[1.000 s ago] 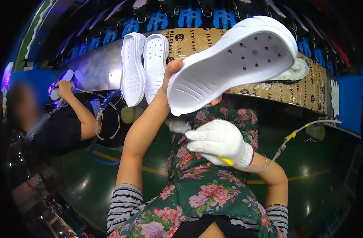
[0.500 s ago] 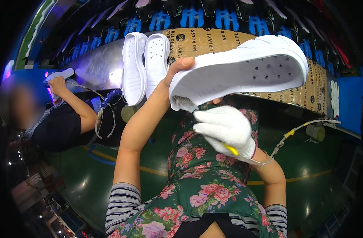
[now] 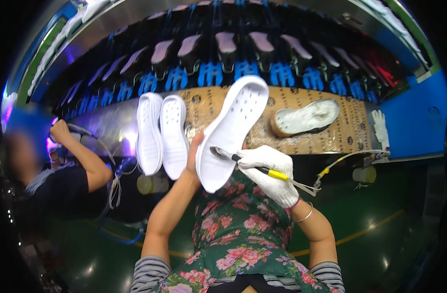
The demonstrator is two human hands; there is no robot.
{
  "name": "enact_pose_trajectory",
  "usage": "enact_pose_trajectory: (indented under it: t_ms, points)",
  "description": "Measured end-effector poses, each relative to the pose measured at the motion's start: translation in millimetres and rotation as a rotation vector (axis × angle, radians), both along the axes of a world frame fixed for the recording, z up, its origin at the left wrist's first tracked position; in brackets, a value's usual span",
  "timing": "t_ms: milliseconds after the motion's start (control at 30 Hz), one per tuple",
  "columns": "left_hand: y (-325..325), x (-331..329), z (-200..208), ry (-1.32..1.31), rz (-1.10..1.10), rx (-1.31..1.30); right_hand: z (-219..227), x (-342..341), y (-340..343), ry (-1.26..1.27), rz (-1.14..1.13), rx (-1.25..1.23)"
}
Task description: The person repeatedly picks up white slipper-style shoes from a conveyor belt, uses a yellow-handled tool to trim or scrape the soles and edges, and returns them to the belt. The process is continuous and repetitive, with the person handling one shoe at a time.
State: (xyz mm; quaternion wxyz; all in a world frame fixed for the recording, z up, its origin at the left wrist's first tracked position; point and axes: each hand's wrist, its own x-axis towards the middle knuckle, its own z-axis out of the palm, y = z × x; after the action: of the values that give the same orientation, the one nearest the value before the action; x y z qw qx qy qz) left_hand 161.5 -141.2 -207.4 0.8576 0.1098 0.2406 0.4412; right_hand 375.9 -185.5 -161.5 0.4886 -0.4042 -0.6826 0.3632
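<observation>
A white shoe sole [image 3: 235,119] with small holes in its upper end is held tilted in front of me. My bare left hand [image 3: 194,152] is closed around its left edge, with some fingers hidden behind it. My right hand [image 3: 270,168], in a white knitted glove, pinches a brush [image 3: 227,154] with a black and yellow handle. The dark bristles touch the inner surface of the sole near its lower half. From the handle a thin pale tube runs off to the right. Two more white soles [image 3: 149,132] lie side by side on the bench to the left.
On the cardboard-covered bench [image 3: 282,144] lies a whitish shoe sole with a brown edge [image 3: 306,117]. A white glove [image 3: 380,128] rests at the right. Racks with blue clamps [image 3: 210,74] stand behind. At the left, a co-worker's arm [image 3: 82,152] reaches to the bench.
The sole has swung from nearly level to steeply upright and sits lower in view. The brush has moved from its end rim onto its inner surface. The brown-edged sole has come into sight.
</observation>
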Motion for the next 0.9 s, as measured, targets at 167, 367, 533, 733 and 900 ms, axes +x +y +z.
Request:
enact_pose_trajectory:
  t_ms: [167, 367, 533, 733, 900]
  points:
    - [-20, 5, -23, -0.207, -0.248, 0.143, 13, 31, 49, -0.31, -0.31, 0.541]
    - [-5, -1, 29, -0.084, -0.169, 0.318, 40, 43, 4, 0.154, 0.057, 0.149]
    - [58, 27, 111, -0.286, -0.432, 0.815, 18, 80, -36, 0.76, -0.277, -0.151]
    - [209, 132, 225, -0.646, -0.207, 0.656, -32, 53, -35, 0.674, -0.279, -0.385]
    - [197, 182, 258, -0.147, -0.062, 0.536, -45, 50, -41, 0.597, -0.33, -0.518]
